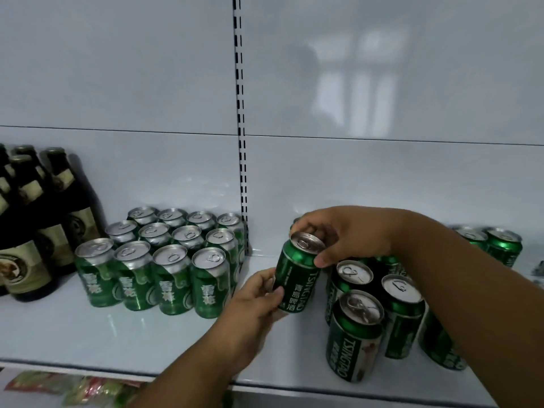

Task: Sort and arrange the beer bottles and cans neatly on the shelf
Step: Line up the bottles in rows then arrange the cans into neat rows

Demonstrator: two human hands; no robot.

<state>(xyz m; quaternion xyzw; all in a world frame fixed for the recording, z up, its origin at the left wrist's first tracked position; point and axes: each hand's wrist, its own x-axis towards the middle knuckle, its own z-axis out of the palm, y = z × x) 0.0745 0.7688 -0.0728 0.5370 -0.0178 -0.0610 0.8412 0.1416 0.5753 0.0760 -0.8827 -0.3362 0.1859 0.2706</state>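
Note:
Both my hands hold one dark green Tsingtao can, tilted, just above the white shelf. My left hand grips its lower side; my right hand pinches its rim from above. To the right stands a loose cluster of Tsingtao cans, partly hidden by my right forearm. Left of the held can, several lighter green cans stand in neat rows. Dark brown beer bottles stand at the far left.
A slotted upright splits the shelf's back panel behind the can rows. Two more green cans stand at the back right. Coloured packets lie on a lower level below the front edge. Bare shelf lies in front of the rows.

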